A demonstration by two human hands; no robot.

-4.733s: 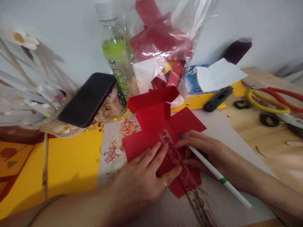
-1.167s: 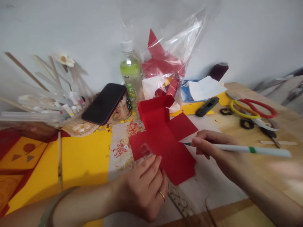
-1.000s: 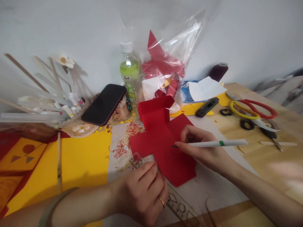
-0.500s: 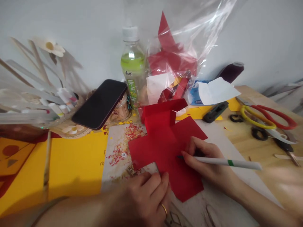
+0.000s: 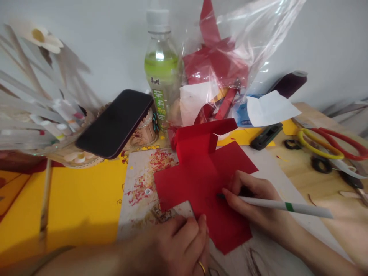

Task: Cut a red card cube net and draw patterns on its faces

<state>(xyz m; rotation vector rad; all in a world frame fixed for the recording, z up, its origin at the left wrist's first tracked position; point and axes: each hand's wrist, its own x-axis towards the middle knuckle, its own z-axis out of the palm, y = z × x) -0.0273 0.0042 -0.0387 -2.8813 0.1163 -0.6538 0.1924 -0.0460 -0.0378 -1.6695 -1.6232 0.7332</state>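
One pen (image 5: 289, 207), pinched in the right hand (image 5: 255, 197), tip (image 5: 221, 196) at red paper (image 5: 198, 178); clear stencil (image 5: 165, 215) in nearly closed left hand (image 5: 184, 237); scissors (image 5: 322, 152) near right edge of desk (image 5: 299, 178).

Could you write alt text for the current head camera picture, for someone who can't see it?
A right hand holds a green-banded white marker to a red paper cutout, folded up at its far end. The left hand lies over a clear stencil ruler. Behind are a capped drink bottle, plastic bag and smartphone.
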